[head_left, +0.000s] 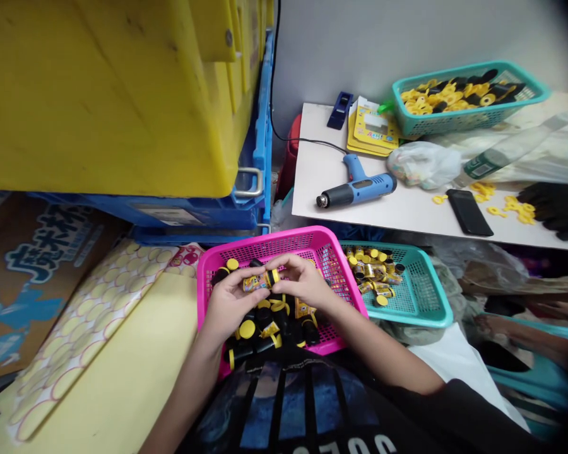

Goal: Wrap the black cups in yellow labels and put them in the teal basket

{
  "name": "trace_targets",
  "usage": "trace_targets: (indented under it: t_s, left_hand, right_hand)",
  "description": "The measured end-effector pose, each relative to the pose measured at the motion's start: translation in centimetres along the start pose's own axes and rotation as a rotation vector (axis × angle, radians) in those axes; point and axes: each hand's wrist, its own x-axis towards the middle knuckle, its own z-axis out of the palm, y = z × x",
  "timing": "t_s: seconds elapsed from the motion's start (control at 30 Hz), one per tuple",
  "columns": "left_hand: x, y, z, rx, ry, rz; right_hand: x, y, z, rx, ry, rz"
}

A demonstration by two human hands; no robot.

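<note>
A small bottle (256,282) with a printed yellow label and a yellow-and-black cap end lies sideways between both hands. My left hand (230,302) grips its labelled body, thumb below and fingers above. At the capped end, my right hand (305,280) pinches it between thumb and fingers. Beneath them sits a pink basket (353,299) holding several black bottles with yellow caps, one yellow cap (247,328) facing up. Just right of it, a teal basket (428,296) contains several labelled bottles (372,271). My wrists partly hide the pink basket's contents.
Left are a large yellow bin (123,94), a blue crate (194,217) and a sheet of round stickers (99,309). The white table (307,164) carries a blue heat gun (360,188), a phone (469,212), a plastic bottle (511,151) and a basket of yellow-black parts (464,120).
</note>
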Motion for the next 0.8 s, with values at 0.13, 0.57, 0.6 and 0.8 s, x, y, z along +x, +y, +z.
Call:
trace_targets:
  t_s: [0.13,0.57,0.6,0.8]
  left_hand:
    - [-0.3,0.3,0.6,-0.013,-0.049,0.018]
    - [-0.8,-0.5,0.9,0.032,-0.061,0.054]
    - [-0.9,-0.6,0.8,0.011,-0.079,0.042]
    - [-1.4,-1.2,0.6,-0.059,-0.188,-0.035]
  right_hand:
    - [-0.4,0.4,1.0,0.282,-0.026,0.179]
    - [-0.8,2.6,3.0,0.261,0.081,0.128]
    - [-0.9,2.5,2.8,0.282,0.073,0.131]
    - [-1.9,1.7,1.5,0.044,0.003,-0.034]
